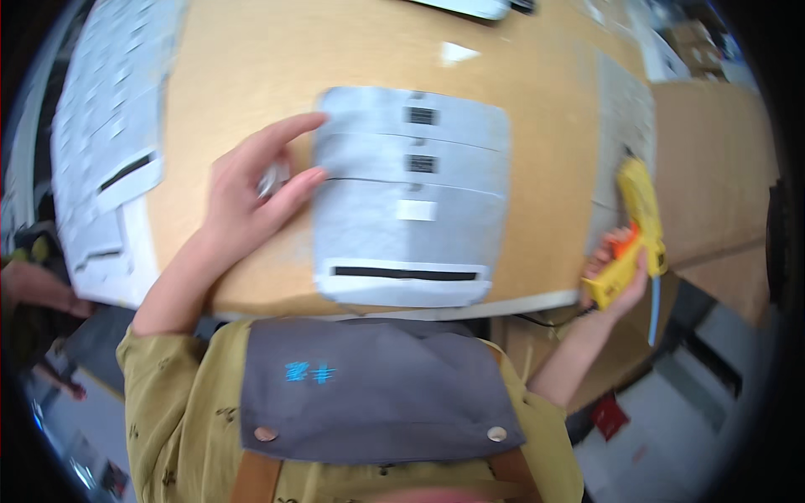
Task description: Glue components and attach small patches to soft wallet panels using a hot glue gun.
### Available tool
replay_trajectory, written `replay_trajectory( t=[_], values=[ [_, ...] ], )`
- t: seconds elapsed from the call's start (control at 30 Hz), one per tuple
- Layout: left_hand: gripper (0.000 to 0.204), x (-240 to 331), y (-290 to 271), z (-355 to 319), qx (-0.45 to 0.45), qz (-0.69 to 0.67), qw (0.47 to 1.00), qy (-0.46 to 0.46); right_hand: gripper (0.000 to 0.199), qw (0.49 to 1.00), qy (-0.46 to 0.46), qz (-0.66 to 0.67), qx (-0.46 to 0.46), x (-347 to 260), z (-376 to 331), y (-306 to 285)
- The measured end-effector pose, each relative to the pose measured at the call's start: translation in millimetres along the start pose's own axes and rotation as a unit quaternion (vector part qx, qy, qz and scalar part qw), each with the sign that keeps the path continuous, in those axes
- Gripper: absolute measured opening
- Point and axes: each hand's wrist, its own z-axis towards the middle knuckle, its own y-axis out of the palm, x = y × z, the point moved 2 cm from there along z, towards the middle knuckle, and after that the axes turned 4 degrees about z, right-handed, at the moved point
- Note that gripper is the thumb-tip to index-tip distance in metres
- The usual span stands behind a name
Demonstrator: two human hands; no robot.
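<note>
My left hand [237, 189] reaches over the table, its index finger and thumb spread at the left edge of overlapping light-grey sheets [360, 222]. A small silvery thing [273, 178] shows in its palm; the other fingers curl there, mostly hidden. The sheets have rounded corners, dark square patches, a small white patch and a black strip [402, 273] along the near edge. At the table's right edge, my right hand [631, 295] grips a yellow glue gun [641, 197] with an orange trigger. Its nozzle points away from me, and a pale blue stick [655, 310] protrudes from its rear.
More grey sheets [109, 109] lie overlapped along the left side. A white triangular scrap [459, 54] lies beyond the middle sheets. A grey strip [619, 109] and brown cardboard [713, 168] are at right. A dark cable [545, 322] runs below the table edge. Another person's arm [46, 287] shows far left.
</note>
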Motion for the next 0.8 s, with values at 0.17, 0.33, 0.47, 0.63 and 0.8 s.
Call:
replay_trajectory(
  t=[0.17,0.33,0.47,0.63,0.8],
  values=[
    [0.046,29.3,-16.7,-4.6,-0.15,-0.464,0.802,-0.345,0.046,0.998,0.003,0.064,-0.018,-30.5,16.1,-57.8],
    [0.043,21.6,-12.7,-28.7,-0.147,-0.553,0.744,-0.346,0.05,0.998,0.0,-0.039,0.056,-31.9,20.2,-55.0],
    [0.031,28.8,-15.8,-37.2,-0.138,-0.542,0.749,-0.356,0.049,0.992,0.005,-0.092,0.088,-36.0,-2.1,-41.6],
    [0.017,29.4,-9.3,-42.8,-0.145,-0.545,0.748,-0.35,0.049,0.94,-0.019,-0.269,0.21,-39.5,-26.9,-40.7],
    [0.015,32.7,0.0,-37.4,-0.196,-0.486,0.776,-0.349,0.033,0.708,-0.195,-0.624,0.267,-37.1,-50.7,-0.5]
  ],
)
